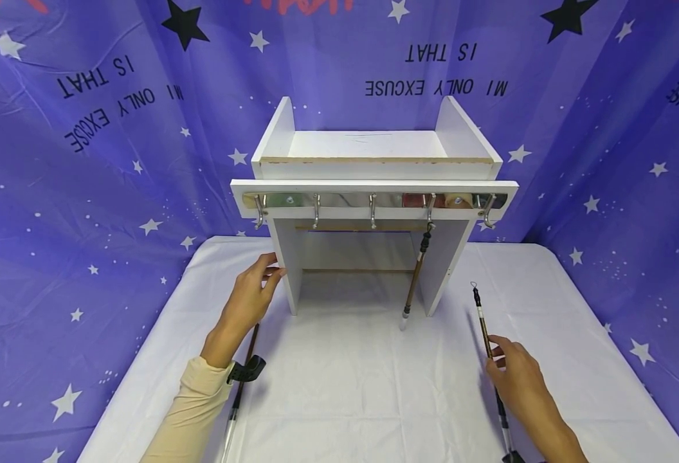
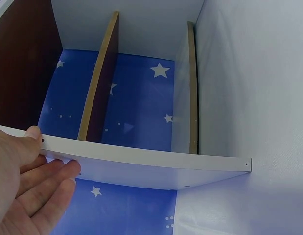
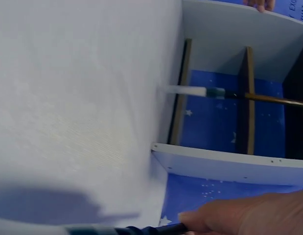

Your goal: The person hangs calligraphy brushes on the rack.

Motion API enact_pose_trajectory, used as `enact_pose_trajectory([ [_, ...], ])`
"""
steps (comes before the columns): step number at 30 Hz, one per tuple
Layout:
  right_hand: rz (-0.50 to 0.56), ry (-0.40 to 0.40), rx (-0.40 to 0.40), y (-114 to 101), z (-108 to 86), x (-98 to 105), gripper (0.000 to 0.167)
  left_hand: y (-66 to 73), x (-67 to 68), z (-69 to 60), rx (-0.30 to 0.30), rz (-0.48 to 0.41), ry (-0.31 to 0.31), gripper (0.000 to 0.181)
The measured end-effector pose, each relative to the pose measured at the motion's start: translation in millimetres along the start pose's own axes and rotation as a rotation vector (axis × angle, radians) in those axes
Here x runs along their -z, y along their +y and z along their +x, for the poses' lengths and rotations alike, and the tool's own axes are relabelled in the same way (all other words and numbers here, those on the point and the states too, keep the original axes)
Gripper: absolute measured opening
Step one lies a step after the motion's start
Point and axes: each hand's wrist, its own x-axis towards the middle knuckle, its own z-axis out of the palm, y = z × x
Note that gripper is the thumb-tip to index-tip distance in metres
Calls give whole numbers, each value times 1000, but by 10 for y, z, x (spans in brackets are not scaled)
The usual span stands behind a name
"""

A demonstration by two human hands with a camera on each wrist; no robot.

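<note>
My right hand (image 1: 519,373) pinches the shaft of a calligraphy brush (image 1: 482,325), its cord loop pointing up and away and its pale tip end toward me. In the right wrist view this brush (image 3: 100,230) crosses the bottom edge. At the left, my left hand (image 1: 249,299) holds the front edge of the side panel of a white shelf (image 1: 374,170). Thumb and fingers straddle that edge in the left wrist view (image 2: 141,154). A second brush (image 1: 415,280) hangs by its loop from the fourth hook (image 1: 431,209), tip down.
A third brush (image 1: 235,402) lies on the white-clothed table (image 1: 362,392), partly under my left forearm. Several metal hooks line the shelf's front rail (image 1: 345,186). A purple star-patterned curtain (image 1: 339,58) surrounds the back and sides.
</note>
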Motion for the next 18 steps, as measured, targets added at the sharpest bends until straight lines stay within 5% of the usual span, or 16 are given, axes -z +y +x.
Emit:
enact_pose_trajectory([
  [7, 13, 253, 109, -57, 21, 76, 44, 3, 2, -2, -1, 2, -2, 35],
  [18, 60, 378, 110, -254, 32, 234, 47, 4, 5, -3, -4, 3, 0, 34],
])
